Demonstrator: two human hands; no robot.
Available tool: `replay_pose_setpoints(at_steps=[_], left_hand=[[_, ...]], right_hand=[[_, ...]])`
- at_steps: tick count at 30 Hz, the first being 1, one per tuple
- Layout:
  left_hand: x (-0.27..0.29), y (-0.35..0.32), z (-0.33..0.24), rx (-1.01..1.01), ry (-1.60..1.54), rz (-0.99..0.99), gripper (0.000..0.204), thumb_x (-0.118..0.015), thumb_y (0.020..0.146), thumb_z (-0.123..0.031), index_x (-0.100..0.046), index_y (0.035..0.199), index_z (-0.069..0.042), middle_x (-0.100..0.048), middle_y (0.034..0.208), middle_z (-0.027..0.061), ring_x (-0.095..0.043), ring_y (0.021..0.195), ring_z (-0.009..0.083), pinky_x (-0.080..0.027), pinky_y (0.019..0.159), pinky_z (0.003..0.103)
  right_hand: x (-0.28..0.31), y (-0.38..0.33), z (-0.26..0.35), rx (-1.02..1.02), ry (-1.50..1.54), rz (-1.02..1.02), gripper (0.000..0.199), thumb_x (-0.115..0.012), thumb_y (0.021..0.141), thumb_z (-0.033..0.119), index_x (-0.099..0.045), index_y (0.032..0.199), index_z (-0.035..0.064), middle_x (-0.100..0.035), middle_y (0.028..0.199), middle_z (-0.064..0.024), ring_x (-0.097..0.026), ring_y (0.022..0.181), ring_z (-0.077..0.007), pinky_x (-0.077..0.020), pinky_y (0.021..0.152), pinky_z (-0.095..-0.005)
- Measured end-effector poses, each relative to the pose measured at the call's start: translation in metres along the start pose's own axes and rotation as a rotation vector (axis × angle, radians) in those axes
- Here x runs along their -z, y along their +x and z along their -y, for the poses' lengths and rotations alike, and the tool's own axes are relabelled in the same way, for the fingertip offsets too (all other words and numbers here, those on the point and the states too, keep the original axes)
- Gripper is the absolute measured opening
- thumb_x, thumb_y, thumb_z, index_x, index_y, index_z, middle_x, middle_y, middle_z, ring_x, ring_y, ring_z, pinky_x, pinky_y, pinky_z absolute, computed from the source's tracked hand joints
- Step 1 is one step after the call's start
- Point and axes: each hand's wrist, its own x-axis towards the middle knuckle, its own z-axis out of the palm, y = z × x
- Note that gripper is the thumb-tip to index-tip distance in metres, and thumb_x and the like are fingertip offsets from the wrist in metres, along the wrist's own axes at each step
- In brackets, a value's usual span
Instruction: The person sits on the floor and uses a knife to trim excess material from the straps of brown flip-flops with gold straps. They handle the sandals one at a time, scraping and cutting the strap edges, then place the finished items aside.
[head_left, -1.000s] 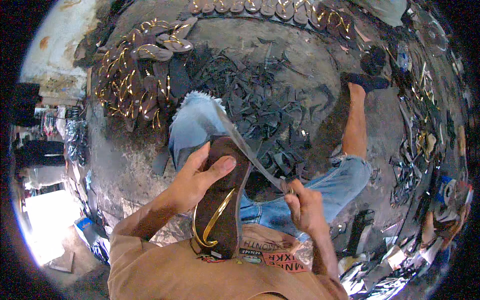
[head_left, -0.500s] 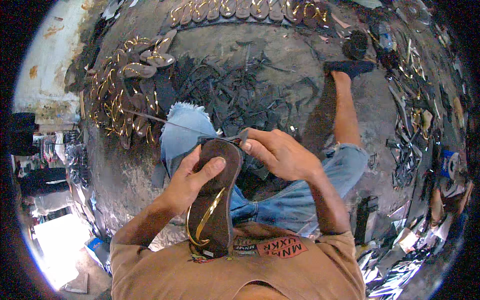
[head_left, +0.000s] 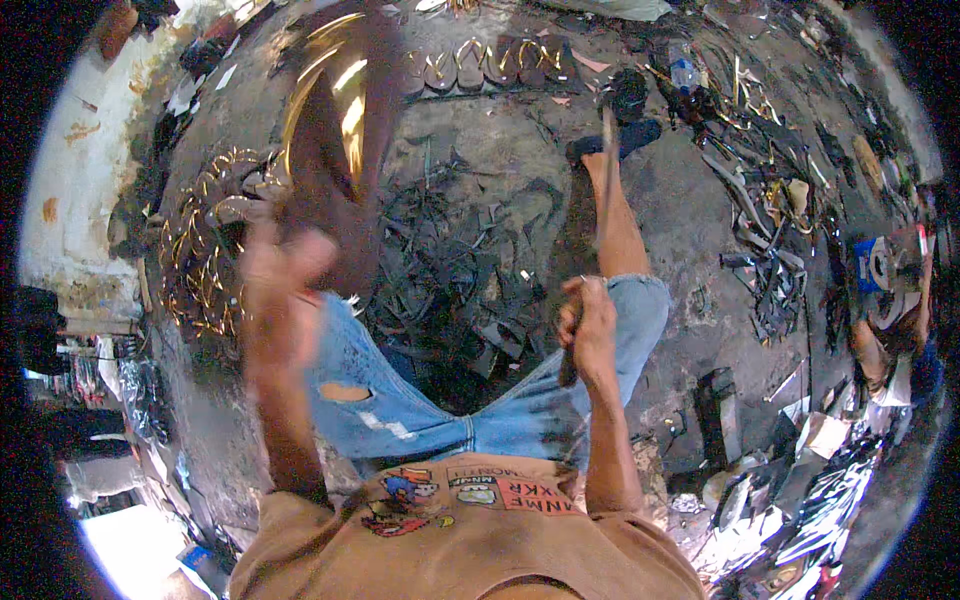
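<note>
My left hand (head_left: 285, 265), smeared by motion, holds up a dark brown flip-flop sandal (head_left: 378, 120) with a shiny gold strap. The sandal rises far and left, close to the camera, and is blurred too. My fingers are at its lower end. My right hand (head_left: 588, 325) is closed round the handle of a knife (head_left: 608, 180), above my right thigh. The narrow blade points away from me, and the dark handle end sticks out below my fist. Between my legs lies a heap of dark trimmed scraps (head_left: 450, 260).
A row of gold-strapped sandals (head_left: 490, 70) lies at the far side. A pile of similar sandals (head_left: 205, 240) is at the left. Strips and scraps (head_left: 765, 240) are strewn on the right. At the right edge another person's limb (head_left: 880, 345) shows.
The sandal has swung from in front of my chest up and away to the left. My right hand has left the sandal's edge, moving right, and the knife now points away.
</note>
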Motion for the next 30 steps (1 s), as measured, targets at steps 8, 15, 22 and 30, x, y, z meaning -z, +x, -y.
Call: replay_pose_setpoints(at_steps=[8, 15, 22, 30], left_hand=[[-0.016, 0.015, 0.063, 0.092, -0.806, -0.129, 0.03, -0.066, 0.098, -0.026, -0.061, 0.122, -0.009, -0.07, 0.119, 0.0082, -0.069, 0.108, 0.0215, -0.061, 0.091, 0.035], [-0.009, 0.008, 0.061, 0.093, -0.808, -0.146, 0.027, -0.068, 0.096, -0.019, -0.063, 0.121, -0.01, -0.071, 0.117, 0.007, -0.069, 0.107, 0.021, -0.06, 0.091, 0.04], [-0.002, -0.01, 0.085, 0.102, -0.646, -0.152, 0.033, -0.063, 0.096, -0.017, -0.058, 0.127, -0.006, -0.068, 0.121, 0.0099, -0.067, 0.109, 0.0268, -0.059, 0.091, 0.044], [0.014, -0.032, 0.1, 0.106, -0.535, -0.157, 0.04, -0.065, 0.093, -0.015, -0.055, 0.131, -0.006, -0.066, 0.123, 0.0096, -0.064, 0.115, 0.0288, -0.054, 0.1, 0.047]], right_hand=[[0.023, -0.106, 0.0, 0.403, -0.352, 0.129, 0.046, -0.043, 0.106, 0.046, -0.061, 0.117, 0.0058, -0.051, 0.065, 0.0012, -0.047, 0.053, -0.0083, -0.0368, 0.049, -0.0262], [0.03, -0.171, -0.02, 0.182, -0.703, 0.216, 0.03, -0.051, 0.1, 0.035, -0.062, 0.11, 0.0087, -0.061, 0.074, -0.0169, -0.061, 0.066, -0.0362, -0.0468, 0.06, -0.045], [0.025, -0.117, 0.003, 0.231, -0.86, 0.202, 0.033, -0.058, 0.097, 0.041, -0.059, 0.108, 0.01, -0.066, 0.081, -0.0191, -0.065, 0.075, -0.0443, -0.0487, 0.064, -0.0512], [0.015, -0.097, 0.065, 0.172, -0.995, 0.47, 0.041, -0.057, 0.096, 0.05, -0.059, 0.11, 0.0113, -0.068, 0.085, -0.0173, -0.067, 0.082, -0.042, -0.0494, 0.065, -0.0513]])
